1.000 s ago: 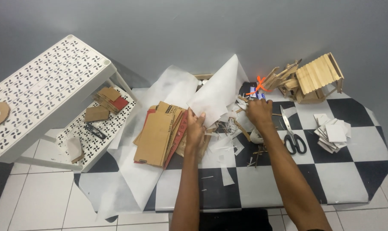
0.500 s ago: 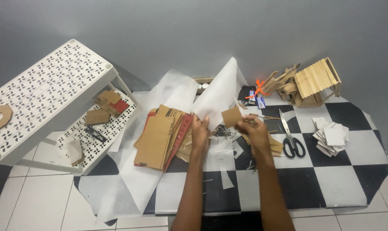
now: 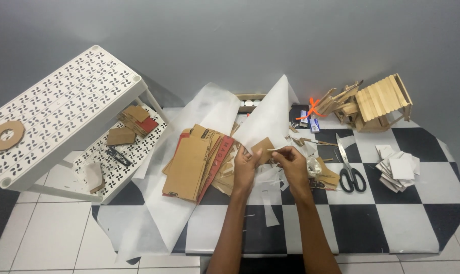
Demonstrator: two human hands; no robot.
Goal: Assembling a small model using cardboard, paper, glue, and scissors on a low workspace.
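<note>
Both closed narrowly: left hand (image 3: 246, 170) gripping a flat brown cardboard piece (image 3: 263, 148), right hand (image 3: 291, 165) pinching its thin pale strip (image 3: 279, 148).

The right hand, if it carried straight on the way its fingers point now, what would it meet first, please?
The right hand points left, towards the left hand. First it would likely meet the small cardboard piece held between them, then the left hand's fingers. Depth is hard to judge from above.

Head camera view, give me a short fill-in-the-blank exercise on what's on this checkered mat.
1. Both hands hold a small brown piece of ____.
2. The black-handled scissors lie to the ____ of the right hand.
3. The stack of cardboard sheets lies to the ____ of the left hand.

Missing words: cardboard; right; left
</note>
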